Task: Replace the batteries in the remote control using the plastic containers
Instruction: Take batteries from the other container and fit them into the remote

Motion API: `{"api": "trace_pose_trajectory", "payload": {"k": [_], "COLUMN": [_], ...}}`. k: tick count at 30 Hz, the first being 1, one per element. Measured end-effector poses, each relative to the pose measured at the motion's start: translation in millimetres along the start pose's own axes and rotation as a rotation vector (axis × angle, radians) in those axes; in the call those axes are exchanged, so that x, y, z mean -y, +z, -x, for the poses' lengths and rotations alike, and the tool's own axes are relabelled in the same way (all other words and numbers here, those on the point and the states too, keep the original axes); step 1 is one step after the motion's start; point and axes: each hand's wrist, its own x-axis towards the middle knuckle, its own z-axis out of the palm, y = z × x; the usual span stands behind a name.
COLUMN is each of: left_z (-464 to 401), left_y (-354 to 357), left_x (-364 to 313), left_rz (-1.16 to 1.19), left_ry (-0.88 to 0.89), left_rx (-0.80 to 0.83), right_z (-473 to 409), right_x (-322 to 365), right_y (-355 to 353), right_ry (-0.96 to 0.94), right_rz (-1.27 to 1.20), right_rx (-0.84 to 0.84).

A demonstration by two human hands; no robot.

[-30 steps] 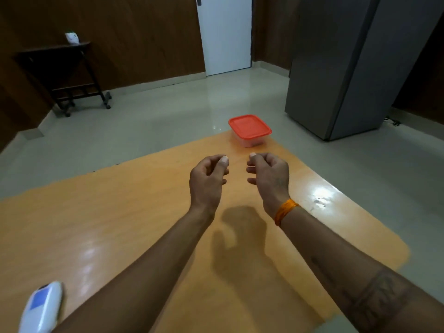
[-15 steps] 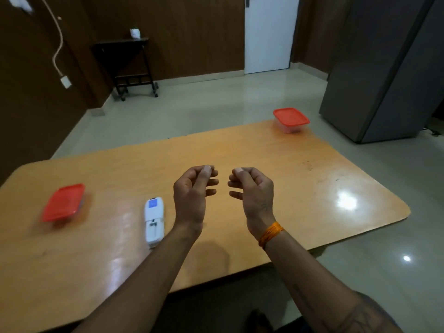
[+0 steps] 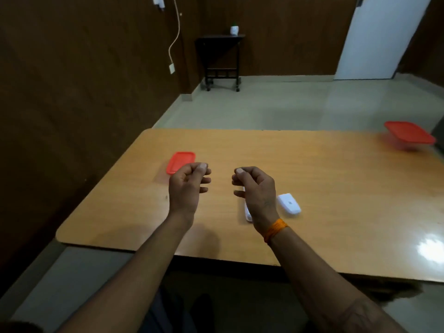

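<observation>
On the wooden table a flat container with a red lid lies at the left, just beyond my left hand. A second red-lidded clear plastic container stands at the far right edge. The white remote control lies on the table under my right hand. My wrist hides its middle, and a white strip of it shows to the wrist's left. Both hands hover above the table with fingers curled in, thumb on forefinger, nothing in them.
A dark wall runs close along the table's left side, with a white cable and socket on it. A small dark trolley table stands in the far corner and a white door at the back right. The table's near edge is close to my body.
The view has swung left: the far container slid to the right edge, the left container and the remote came into view. My hands keep the same curled pose.
</observation>
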Motion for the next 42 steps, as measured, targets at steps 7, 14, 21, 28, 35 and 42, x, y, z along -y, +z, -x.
{"api": "trace_pose_trajectory", "payload": {"k": [7, 14, 21, 28, 35, 42], "left_z": [-57, -109, -131, -135, -128, -120], "left_y": [-63, -70, -73, -85, -82, -81], "left_x": [31, 57, 83, 81, 78, 78], "left_rz": [-0.029, -0.25, -0.384, -0.282, -0.504, -0.661], "left_ry": [-0.07, -0.152, -0.223, -0.232, -0.143, -0.039], "left_rx": [-0.248, -0.221, -0.088, -0.052, 0.04, 0.017], "right_z": [-37, -89, -118, -117, -94, -73], "right_x": [-31, -68, -106, -116, -90, -73], "right_y": [85, 127, 133, 136, 142, 138], "right_ry": [-0.173, -0.287, -0.462, -0.673, -0.628, -0.663], "right_rz": [0.291, 0.651, 0.959, 0.949, 0.747, 0.732], "right_rx": [0.126, 0.243, 0.403, 0.329, 0.231, 0.259]}}
